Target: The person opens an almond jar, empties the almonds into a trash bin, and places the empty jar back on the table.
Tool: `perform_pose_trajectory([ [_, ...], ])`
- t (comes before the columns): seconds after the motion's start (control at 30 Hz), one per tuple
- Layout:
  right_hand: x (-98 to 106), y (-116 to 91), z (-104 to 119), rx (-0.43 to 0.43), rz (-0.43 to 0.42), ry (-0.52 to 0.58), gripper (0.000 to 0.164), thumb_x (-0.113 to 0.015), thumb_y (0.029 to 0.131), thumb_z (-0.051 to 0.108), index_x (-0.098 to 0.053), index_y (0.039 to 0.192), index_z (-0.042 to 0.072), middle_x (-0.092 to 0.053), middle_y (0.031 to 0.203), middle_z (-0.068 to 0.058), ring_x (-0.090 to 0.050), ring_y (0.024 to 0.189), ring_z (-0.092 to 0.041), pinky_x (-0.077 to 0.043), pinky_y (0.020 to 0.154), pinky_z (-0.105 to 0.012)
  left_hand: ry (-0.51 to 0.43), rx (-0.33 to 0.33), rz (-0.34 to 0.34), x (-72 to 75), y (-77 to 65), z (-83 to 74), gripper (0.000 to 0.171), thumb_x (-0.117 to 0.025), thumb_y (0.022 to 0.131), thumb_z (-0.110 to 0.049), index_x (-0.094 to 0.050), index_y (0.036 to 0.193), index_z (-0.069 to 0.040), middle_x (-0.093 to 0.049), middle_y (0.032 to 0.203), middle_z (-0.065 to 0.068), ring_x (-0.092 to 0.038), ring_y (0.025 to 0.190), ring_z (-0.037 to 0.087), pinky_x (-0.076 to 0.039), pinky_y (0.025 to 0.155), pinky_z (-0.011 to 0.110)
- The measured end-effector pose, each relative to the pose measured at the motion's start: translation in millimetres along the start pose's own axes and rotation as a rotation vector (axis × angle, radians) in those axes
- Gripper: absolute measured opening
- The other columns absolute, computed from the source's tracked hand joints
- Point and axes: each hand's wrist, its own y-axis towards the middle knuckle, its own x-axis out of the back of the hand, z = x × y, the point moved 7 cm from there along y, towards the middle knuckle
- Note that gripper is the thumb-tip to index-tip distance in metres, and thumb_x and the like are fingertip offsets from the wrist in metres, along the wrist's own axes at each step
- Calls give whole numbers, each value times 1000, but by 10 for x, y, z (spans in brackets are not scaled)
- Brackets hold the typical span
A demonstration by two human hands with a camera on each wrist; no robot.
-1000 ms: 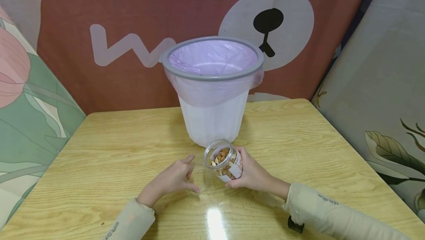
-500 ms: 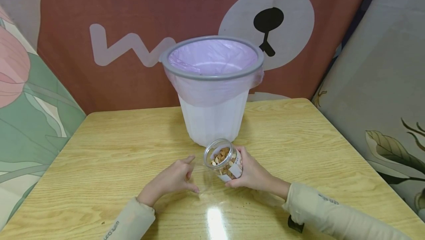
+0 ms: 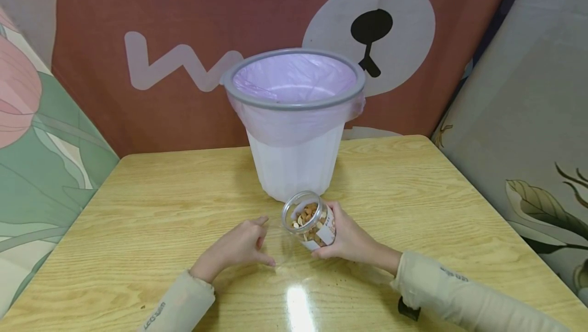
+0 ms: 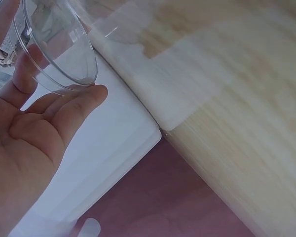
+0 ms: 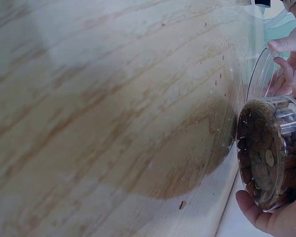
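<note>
My right hand [image 3: 349,237] grips a clear jar [image 3: 317,232] with a white label, its mouth tilted toward the left hand. Nuts [image 3: 305,215] fill part of it; through its base in the right wrist view they look brown, some of them pale. To the left, my left hand [image 3: 239,246] pinches a round transparent lid [image 4: 64,49] by its edge between thumb and fingers. The lid is barely visible in the head view, but its rim shows plainly in the left wrist view. It stands apart from the jar's mouth.
A white bin [image 3: 296,163] with a grey rim and a purple liner [image 3: 294,79] stands just behind the jar. Small dark crumbs [image 5: 182,204] lie on the wooden table [image 3: 170,199]. A red printed cloth [image 3: 174,5] hangs behind the table.
</note>
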Motion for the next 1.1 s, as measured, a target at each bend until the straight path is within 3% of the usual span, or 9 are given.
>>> perform_pose_trajectory([
  [0.07,0,-1,4,0,0,-2,90,-82,55,3,-28,126,-7,-49,116,-13,-51,94,-22,-41,79,-37,4,15,7,-4,0,8,45,-79,62,-33,-41,51,-11,-42,121,35,-51,104,39,-41,48,20],
  [0.13,0,-2,7,0,1,-6,90,-82,55,4,-28,127,-7,-49,116,-13,-51,94,-22,-41,79,-37,-2,25,17,-10,0,13,45,-79,63,-32,-41,50,-11,-41,122,36,-62,79,25,-39,43,20],
  [0.2,1,-2,10,-1,2,-8,90,-82,55,3,-28,127,-7,-49,117,-13,-51,94,-23,-41,79,-37,-5,22,27,-22,2,14,44,-79,63,-31,-42,49,-11,-40,122,36,-53,53,11,-37,41,20],
  [0.27,0,-1,7,-1,2,-9,90,-82,55,3,-28,127,-6,-49,117,-13,-51,94,-23,-41,79,-37,-4,18,38,-36,6,17,43,-79,64,-30,-43,49,-12,-41,122,35,-38,42,4,-37,40,19],
  [0.57,-5,3,-4,-2,6,-2,90,-82,56,3,-28,127,-7,-48,117,-13,-50,96,-23,-41,80,-38,15,33,59,-73,3,41,40,-80,62,-32,-48,49,-12,-42,121,35,-27,38,1,-37,40,19],
  [0.83,-8,6,-7,-7,8,8,89,-82,56,3,-28,127,-6,-48,117,-13,-50,95,-23,-41,80,-37,29,39,86,-95,5,46,38,-81,60,-32,-51,47,-11,-43,119,35,-30,36,0,-38,39,18],
  [1.1,-10,3,-18,-5,7,3,90,-82,56,4,-27,126,-7,-48,116,-13,-51,95,-23,-42,79,-36,96,23,86,-90,15,50,38,-82,56,-34,-52,46,-13,-46,118,33,-56,56,10,-43,54,18],
])
